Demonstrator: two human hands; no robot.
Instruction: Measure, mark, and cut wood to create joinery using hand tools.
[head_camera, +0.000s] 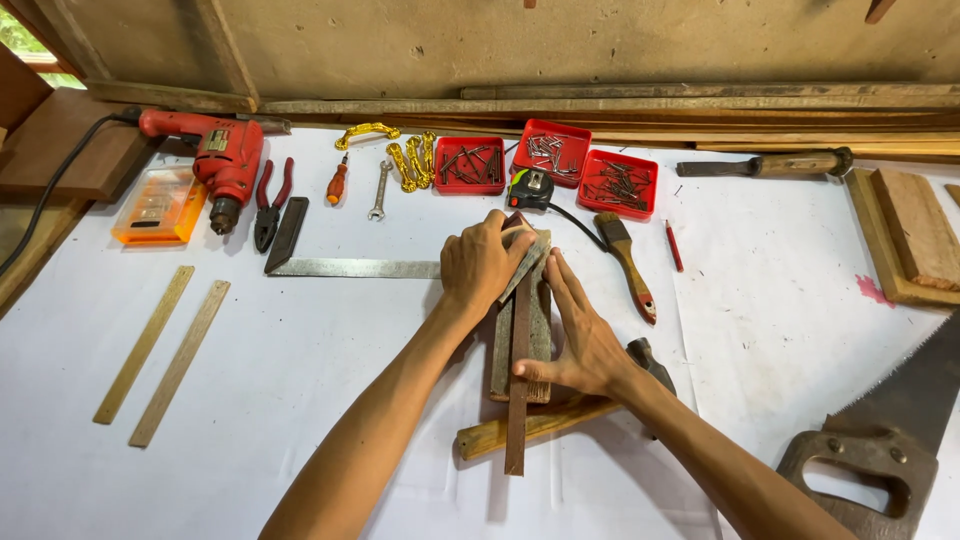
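Observation:
My left hand (483, 262) grips the far end of a grey weathered block (540, 335) and a thin strip (527, 262) laid across its top. My right hand (580, 340) lies flat along the block's right side, its thumb pressing a dark narrow wooden strip (516, 420) that runs lengthwise over the block toward me. Under them a light wooden handle (520, 428) lies crosswise, and a dark hammer head (650, 358) shows beside my right wrist.
A steel try square (350, 268) lies left of my hands; two wooden slats (160, 345) further left. Behind: red drill (225, 160), pliers (270, 200), three red nail trays (550, 150), tape measure (533, 188), paintbrush (628, 260), chisel (770, 165). A handsaw (880, 440) lies right.

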